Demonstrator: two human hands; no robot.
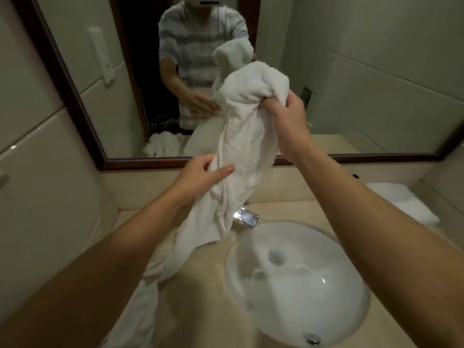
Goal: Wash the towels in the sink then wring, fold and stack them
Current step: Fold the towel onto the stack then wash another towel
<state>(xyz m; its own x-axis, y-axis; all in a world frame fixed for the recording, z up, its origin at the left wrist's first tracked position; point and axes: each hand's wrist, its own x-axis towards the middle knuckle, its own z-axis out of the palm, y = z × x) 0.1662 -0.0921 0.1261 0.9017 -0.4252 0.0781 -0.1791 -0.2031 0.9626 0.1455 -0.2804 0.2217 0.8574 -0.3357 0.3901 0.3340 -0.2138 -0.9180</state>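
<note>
Right hand [283, 109] gripped towel [241, 146] top above sink [296, 285], left hand [200, 174] loosely pinched it lower down, tail trailing left of sink

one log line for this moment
stage: handling towel above counter | right hand: grips top | left hand: holds middle | sink: no towel | stack: right of sink
</note>
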